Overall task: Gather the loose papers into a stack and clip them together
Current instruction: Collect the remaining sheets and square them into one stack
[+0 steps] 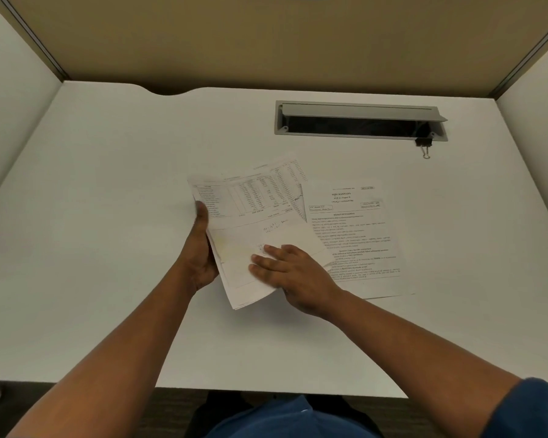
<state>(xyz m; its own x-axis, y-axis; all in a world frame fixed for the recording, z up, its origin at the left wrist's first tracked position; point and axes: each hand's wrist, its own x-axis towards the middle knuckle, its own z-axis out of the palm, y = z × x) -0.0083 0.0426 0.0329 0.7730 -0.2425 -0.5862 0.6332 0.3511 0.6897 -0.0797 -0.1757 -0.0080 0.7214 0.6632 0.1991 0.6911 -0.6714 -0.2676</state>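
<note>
I am seeing two hands of mine, one bundle of papers (250,222), one separate printed sheet (358,235), one binder clip (424,143) and one cable slot (359,120).

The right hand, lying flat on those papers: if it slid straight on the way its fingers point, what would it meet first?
Probably the left hand, which grips the far edge of the gathered papers. The right hand points left across them, and nothing else shows between the two hands.

Open white desk (92,216) left and front; papers (355,241) fill the centre-right, binder clip (424,143) beside the open cable tray (361,120), partition walls (203,42) hem three sides.
</note>
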